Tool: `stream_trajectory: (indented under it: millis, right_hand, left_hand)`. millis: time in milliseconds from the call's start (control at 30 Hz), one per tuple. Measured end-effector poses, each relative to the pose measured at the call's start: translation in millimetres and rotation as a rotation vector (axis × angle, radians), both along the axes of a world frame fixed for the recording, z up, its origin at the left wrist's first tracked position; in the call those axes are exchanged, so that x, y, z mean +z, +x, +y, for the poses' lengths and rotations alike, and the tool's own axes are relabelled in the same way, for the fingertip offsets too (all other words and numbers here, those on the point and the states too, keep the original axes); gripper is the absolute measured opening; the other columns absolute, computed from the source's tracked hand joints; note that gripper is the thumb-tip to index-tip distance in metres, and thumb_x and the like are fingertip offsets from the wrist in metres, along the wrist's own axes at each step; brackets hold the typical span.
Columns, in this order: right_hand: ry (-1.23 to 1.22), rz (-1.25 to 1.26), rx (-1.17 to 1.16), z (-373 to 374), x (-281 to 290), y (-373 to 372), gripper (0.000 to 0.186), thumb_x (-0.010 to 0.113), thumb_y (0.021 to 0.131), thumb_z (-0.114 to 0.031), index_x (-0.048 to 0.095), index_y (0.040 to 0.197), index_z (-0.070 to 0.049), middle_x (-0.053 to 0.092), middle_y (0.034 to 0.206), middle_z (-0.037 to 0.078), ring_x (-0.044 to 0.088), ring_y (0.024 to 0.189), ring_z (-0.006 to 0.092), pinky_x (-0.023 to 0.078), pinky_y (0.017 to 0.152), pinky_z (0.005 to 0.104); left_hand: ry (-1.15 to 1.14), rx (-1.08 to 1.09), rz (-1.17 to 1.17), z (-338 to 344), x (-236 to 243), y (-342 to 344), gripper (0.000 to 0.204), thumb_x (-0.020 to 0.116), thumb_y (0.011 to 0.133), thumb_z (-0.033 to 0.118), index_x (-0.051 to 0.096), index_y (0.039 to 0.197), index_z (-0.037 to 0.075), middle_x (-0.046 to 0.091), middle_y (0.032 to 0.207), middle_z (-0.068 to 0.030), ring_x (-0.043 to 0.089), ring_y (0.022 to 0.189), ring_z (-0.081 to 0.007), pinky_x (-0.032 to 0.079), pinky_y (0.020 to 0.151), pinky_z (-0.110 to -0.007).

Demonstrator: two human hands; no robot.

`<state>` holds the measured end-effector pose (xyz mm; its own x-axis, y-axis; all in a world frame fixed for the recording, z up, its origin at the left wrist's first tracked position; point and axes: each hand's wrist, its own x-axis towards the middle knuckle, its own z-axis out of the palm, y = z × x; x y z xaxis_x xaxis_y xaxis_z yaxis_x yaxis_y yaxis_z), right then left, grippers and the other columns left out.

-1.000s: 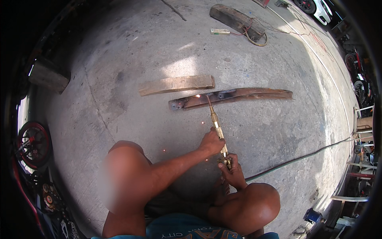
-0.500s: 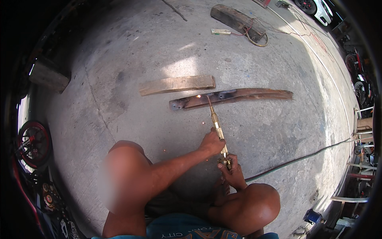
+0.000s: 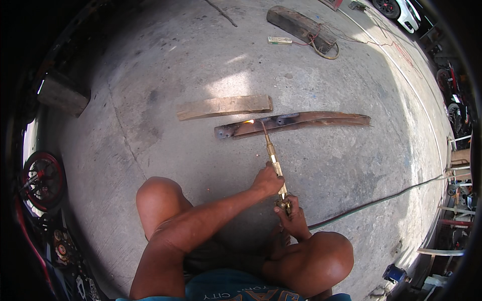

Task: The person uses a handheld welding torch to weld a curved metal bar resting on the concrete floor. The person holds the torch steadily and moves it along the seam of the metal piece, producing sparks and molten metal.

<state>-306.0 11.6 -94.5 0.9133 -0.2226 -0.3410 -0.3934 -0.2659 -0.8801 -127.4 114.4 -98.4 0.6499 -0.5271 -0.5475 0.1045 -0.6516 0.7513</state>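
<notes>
Two hands hold one brass cutting torch (image 3: 273, 160). Your left hand (image 3: 267, 181) is closed around the torch body, about the middle of it, and your right hand (image 3: 293, 220) is closed on the rear end, just behind the left hand, where the valves are. The torch tip touches or almost touches the long rusty metal strip (image 3: 301, 122), near its left end, and a small bright flame (image 3: 248, 121) shows there. The strip lies flat on the concrete floor (image 3: 150, 65). A shorter wooden plank (image 3: 224, 107) lies just beyond the strip, apart from it. A green hose (image 3: 381, 199) runs from behind the torch to the right across the floor.
</notes>
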Motion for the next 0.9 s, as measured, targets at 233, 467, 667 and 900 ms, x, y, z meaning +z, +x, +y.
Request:
stream_trajectory:
  millis: [233, 467, 667, 900]
  right_hand:
    - [-0.009, -0.019, 0.007, -0.1, -5.3, -3.5, 0.044, 0.073, 0.097, -0.021, 0.045, 0.128, -0.009, 0.071, 0.09, 0.015, 0.073, 0.081, 0.0283, 0.055, 0.072, 0.0395]
    - [0.001, 0.011, 0.016, 1.8, -1.7, -0.7, 0.044, 0.073, 0.097, -0.021, 0.045, 0.129, -0.009, 0.071, 0.089, 0.015, 0.072, 0.08, 0.0273, 0.055, 0.072, 0.0391]
    - [-0.013, -0.012, 0.022, 2.8, -4.1, -0.6, 0.044, 0.073, 0.097, -0.021, 0.044, 0.128, -0.009, 0.07, 0.089, 0.014, 0.071, 0.078, 0.0257, 0.055, 0.072, 0.0388]
    - [-0.014, -0.017, 0.025, 2.0, -3.0, -0.8, 0.043, 0.072, 0.097, -0.021, 0.044, 0.128, -0.01, 0.07, 0.088, 0.014, 0.071, 0.077, 0.0255, 0.055, 0.071, 0.0388]
  left_hand:
    - [0.007, -0.017, 0.0, -0.5, 3.2, -1.0, 0.076, 0.061, 0.088, 0.017, 0.026, 0.14, -0.025, 0.065, 0.11, -0.0401, 0.068, 0.105, -0.048, 0.058, 0.09, -0.047]
    - [0.012, 0.001, 0.002, 2.2, -1.6, -0.9, 0.073, 0.061, 0.088, 0.018, 0.029, 0.139, -0.023, 0.065, 0.109, -0.0394, 0.069, 0.104, -0.0477, 0.058, 0.089, -0.047]
    - [0.019, 0.019, 0.004, 3.2, -2.1, -1.3, 0.068, 0.064, 0.089, 0.02, 0.035, 0.138, -0.018, 0.066, 0.111, -0.0368, 0.068, 0.107, -0.047, 0.057, 0.092, -0.047]
    - [0.058, 0.039, 0.074, 1.1, 9.6, -0.2, 0.061, 0.068, 0.092, 0.023, 0.044, 0.137, -0.009, 0.067, 0.116, -0.0317, 0.066, 0.113, -0.0457, 0.054, 0.098, -0.048]
